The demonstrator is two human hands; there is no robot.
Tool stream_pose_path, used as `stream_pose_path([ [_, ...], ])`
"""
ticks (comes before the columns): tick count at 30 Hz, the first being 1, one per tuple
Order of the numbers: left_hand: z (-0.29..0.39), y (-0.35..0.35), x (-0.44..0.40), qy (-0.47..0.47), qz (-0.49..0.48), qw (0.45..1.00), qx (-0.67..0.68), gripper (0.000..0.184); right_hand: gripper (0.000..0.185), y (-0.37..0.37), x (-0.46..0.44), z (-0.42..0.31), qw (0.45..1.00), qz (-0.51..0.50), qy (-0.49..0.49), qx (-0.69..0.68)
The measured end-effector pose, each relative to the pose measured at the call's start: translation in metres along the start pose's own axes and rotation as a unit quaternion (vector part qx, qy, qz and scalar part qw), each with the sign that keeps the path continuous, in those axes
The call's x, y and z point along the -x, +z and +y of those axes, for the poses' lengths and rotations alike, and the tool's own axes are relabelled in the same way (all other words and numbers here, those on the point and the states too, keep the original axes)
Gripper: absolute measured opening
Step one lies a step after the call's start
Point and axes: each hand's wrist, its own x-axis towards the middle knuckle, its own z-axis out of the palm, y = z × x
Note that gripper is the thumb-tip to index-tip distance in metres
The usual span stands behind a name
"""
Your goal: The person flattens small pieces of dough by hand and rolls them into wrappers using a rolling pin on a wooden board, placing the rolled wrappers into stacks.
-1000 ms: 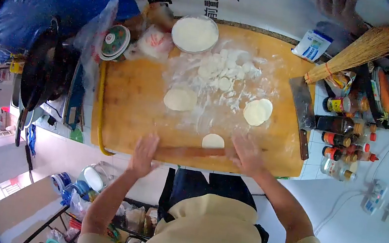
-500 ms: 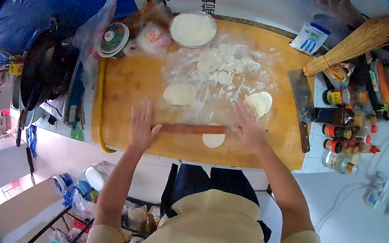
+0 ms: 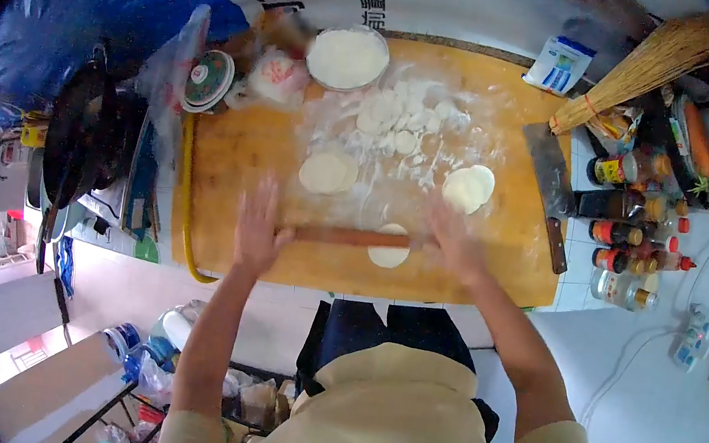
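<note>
A wooden rolling pin (image 3: 339, 236) lies crosswise over a round dough sheet (image 3: 388, 256) near the board's front edge. My left hand (image 3: 259, 226) rests on the pin's left end, fingers stretched forward. On its right end lies my right hand (image 3: 453, 243), fingers extended and slightly blurred. Thin dough rounds (image 3: 328, 172) overlap at the left middle of the board. Another overlapping pair (image 3: 469, 189) sits just beyond my right fingertips. Small floured dough pieces (image 3: 397, 114) are heaped farther back, beside a bowl of flour (image 3: 348, 57).
A cleaver (image 3: 548, 178) lies along the right side of the wooden board (image 3: 238, 146). Beyond it are a straw brush (image 3: 643, 72), a white-blue packet (image 3: 559, 65) and several sauce bottles (image 3: 619, 206). A lidded pot (image 3: 209, 79), plastic bags and a black wok (image 3: 76, 137) are at the left.
Both hands and the rolling pin have moved forward from the front edge, onto the dough sheet. Over the last half second, the pin has shifted only slightly.
</note>
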Motion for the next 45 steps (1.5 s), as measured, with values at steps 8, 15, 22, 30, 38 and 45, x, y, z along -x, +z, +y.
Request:
stream_pose_path([
  [8,-0.004,0.017,0.019,-0.044,-0.084,0.995,-0.034,0.078,0.069,0.027,0.008,0.002,1.0,0.015,0.025,-0.01],
  [15,0.018,-0.01,0.04,0.028,-0.102,0.994,-0.026,0.066,0.064,0.027,0.036,-0.016,0.995,0.003,-0.013,0.102],
  [22,0.033,0.007,0.085,-0.052,0.034,0.995,0.076,0.019,0.049,0.045,0.025,-0.047,0.985,0.058,0.03,-0.159],
  [30,0.062,-0.013,0.083,-0.069,0.098,0.989,0.088,0.016,0.024,0.045,-0.03,-0.053,0.976,-0.033,0.164,-0.139],
  [38,0.067,-0.009,0.099,-0.101,0.085,0.986,0.101,0.016,0.014,-0.008,-0.01,-0.026,0.882,0.088,0.277,-0.371],
  [45,0.069,-0.012,0.094,-0.097,0.098,0.984,0.11,0.017,0.019,-0.033,-0.033,0.066,0.941,0.213,0.228,-0.129],
])
